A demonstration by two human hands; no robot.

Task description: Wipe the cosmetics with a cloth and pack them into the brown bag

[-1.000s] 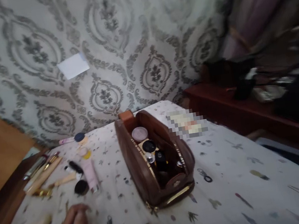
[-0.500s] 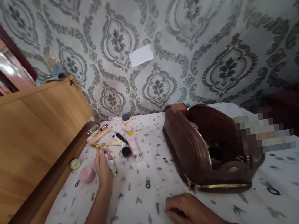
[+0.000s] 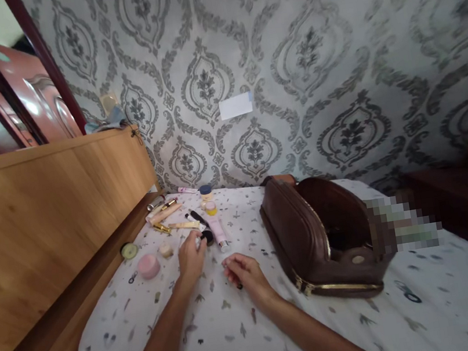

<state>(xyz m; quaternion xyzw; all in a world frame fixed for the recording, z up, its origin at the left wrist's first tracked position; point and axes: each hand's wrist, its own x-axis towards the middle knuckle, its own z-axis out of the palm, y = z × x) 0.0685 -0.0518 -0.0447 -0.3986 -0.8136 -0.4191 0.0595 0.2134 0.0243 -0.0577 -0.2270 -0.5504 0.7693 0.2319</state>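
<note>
My left hand (image 3: 191,256) is closed, its fingertips around something small and whitish that I cannot make out. It is right beside a round black lid (image 3: 207,237). My right hand (image 3: 248,276) is above the patterned sheet, fingers curled together; whatever is in them is hidden. Beyond the hands lies a pink tube (image 3: 216,228) with a silver cap. Left of my left hand are a small beige jar (image 3: 165,250), a round pink container (image 3: 148,266) and a round green container (image 3: 129,250). A gold tube (image 3: 162,228) and a cream tube (image 3: 184,225) lie behind.
An open brown cosmetic bag (image 3: 297,230) with a gold zipper stands at the right, dark inside. A jar with a blue lid (image 3: 205,194) is near the wall. A wooden board (image 3: 56,196) borders the left side. A pixelated patch covers something right of the bag.
My left hand has moved right, from beside the pink container to the black lid. My right hand has risen from beside the bag toward my left hand. The view has shifted slightly.
</note>
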